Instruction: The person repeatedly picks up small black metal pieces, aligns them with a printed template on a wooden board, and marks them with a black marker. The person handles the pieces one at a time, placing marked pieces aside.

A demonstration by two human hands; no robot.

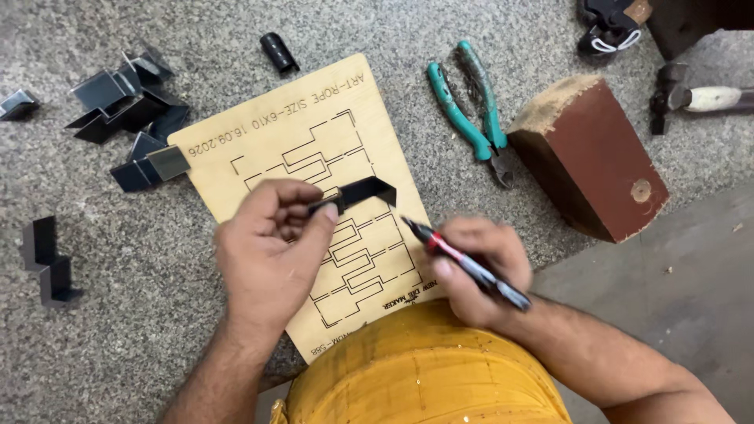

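Observation:
My left hand (271, 251) pinches a bent dark steel strip (363, 191) and holds it over a light plywood board (259, 141) cut with stepped slot lines. To the right of the strip, my right hand (479, 263) grips a red and black marker pen (459, 259). The pen's tip points up-left, close to the strip's bent end. The board rests on a grey speckled stone surface, with its near end by my yellow-clad knee (424, 369).
Several bent dark metal strips (129, 106) lie left of the board, one more (47, 263) at far left. A small black cylinder (279, 51) lies above the board. Teal-handled pliers (475, 110), a brown wooden block (593, 153) and a hammer (699, 98) are at right.

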